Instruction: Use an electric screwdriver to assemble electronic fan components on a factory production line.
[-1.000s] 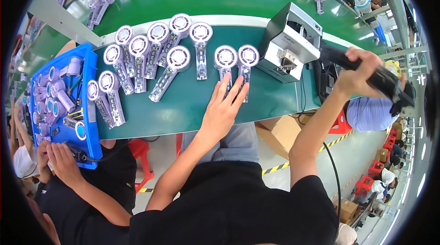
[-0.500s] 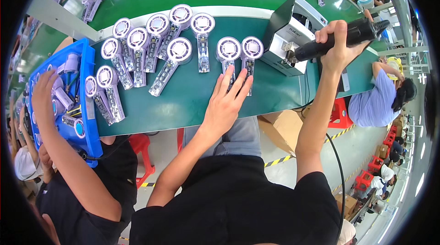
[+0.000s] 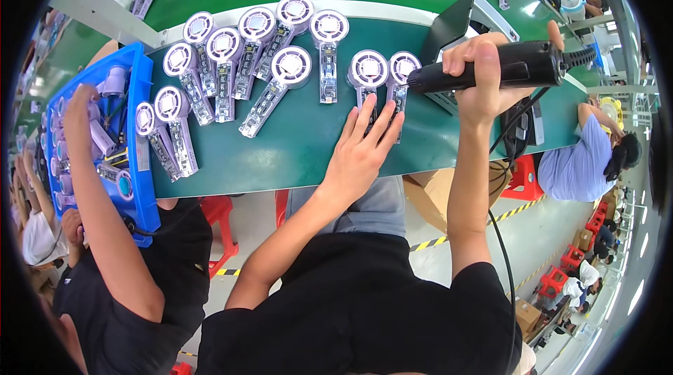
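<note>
Change: half a second ago the tip of my black, ribbed-end cylindrical power tool (image 3: 526,63) was at the front of the grey-and-black metal box machine (image 3: 449,24). Now it's left of that, at the neck of the right-hand lilac plastic fan (image 3: 404,66), where round head meets handle. My read: work has shifted from box to fan. Can't tell if the bit actually touches.

Right hand (image 3: 484,87) is wrapped round the tool body, tool lying near level. Left hand (image 3: 359,158) hasn't left the pair: fingers fanned apart, laid over the handles of that fan and its left-hand twin, a matching lilac fan (image 3: 368,69).

Materials: fan heads are shallow discs, pale lilac rim, slotted ring, whitish square centre. Handles are straight open channels with shiny circuit boards showing. Nine same-type fans (image 3: 291,64) lie loosely fanned out to the left. Surface is a smooth, dull green mat (image 3: 308,154); glossy blue plastic bin (image 3: 145,144) at its left end, co-worker's arm (image 3: 98,193) reaching in.
</note>
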### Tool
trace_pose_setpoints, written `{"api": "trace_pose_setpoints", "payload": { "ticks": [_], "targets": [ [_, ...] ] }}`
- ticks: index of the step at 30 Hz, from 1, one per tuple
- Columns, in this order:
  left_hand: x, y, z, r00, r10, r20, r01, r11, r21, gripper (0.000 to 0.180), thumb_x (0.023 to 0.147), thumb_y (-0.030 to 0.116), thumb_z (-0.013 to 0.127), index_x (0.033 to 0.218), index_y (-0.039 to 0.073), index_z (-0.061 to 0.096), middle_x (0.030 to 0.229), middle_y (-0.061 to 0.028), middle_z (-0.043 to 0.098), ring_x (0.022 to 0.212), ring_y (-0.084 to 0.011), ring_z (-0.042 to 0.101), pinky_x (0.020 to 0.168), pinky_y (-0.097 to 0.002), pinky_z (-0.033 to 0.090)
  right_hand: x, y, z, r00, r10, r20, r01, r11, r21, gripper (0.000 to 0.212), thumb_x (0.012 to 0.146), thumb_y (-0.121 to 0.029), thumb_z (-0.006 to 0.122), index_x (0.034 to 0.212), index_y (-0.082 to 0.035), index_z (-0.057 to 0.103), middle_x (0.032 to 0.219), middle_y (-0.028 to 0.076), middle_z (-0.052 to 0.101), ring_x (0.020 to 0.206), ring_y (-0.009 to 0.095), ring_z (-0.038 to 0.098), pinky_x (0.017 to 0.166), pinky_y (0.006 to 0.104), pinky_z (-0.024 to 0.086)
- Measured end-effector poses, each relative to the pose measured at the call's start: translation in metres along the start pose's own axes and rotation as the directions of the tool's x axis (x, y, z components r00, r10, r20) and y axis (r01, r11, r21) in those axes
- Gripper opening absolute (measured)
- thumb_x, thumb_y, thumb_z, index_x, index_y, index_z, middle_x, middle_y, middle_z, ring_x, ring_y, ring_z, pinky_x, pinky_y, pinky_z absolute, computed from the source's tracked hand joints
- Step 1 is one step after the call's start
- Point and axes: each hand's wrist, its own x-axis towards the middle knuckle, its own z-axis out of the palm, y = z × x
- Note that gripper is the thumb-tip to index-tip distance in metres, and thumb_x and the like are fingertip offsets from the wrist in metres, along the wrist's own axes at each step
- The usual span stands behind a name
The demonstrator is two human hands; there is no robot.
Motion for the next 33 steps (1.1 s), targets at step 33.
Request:
{"api": "trace_pose_setpoints", "payload": {
  "ticks": [33],
  "targets": [
    [0.0, 0.002, 0.002, 0.999, 0.011, -0.043, -0.01, 0.999, 0.035, 0.057, 0.086, 0.0, 0.06, 0.142, 0.005, 0.052, 0.15, -0.0144, 0.046, 0.142, -0.0406, 0.037, 0.112, -0.0526, 0.039, 0.037, -0.051, -0.054, 0.991, -0.113, -0.072, 0.081, 0.931, -0.355, 0.077, 0.087, 0.01, 0.068, 0.146, -0.007, 0.021, 0.076, 0.015, 0.065, 0.051, 0.018, 0.059, 0.05, 0.0359, 0.054]
  ]
}}
